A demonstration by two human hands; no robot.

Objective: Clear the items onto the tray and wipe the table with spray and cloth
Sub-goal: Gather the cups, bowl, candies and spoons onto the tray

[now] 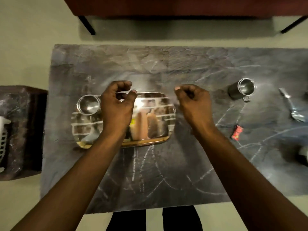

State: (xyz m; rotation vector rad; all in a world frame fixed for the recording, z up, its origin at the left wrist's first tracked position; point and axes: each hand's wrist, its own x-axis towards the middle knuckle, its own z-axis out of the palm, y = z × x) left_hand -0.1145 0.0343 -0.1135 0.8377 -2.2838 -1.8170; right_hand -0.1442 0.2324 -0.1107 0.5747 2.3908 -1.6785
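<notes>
- Steel shows just beneath the left fingers (122,85), which are curled into a hook above the far rim of the tray (155,114). Whether they touch or pinch that rim cannot be told.
- Back of the left hand (116,105) faces the camera, over the tray's middle.
- Curled right fingers (186,90) fold into the palm, with nothing visible in their grip. The right hand (195,104) hangs over the tray's far right corner and the counter (166,172) beside it.
- The rectangular, mirror-bright tray lies flat on the counter's left half, long side toward the person.
- Round steel bowl (88,105) at the tray's far left corner, overlapping its rim.
- Steel mug (241,90) with a dark handle, on the counter well right of the tray.
- Metal spoon (293,109) flat on the counter right of the mug, scoop end toward the person.
- Small red packet (236,132) on the counter, nearer the person than the mug, between tray and spoon.
- Dark veined stone forms the counter.
- White basket (3,142) on a dark stand (25,105) off the counter's left end.
</notes>
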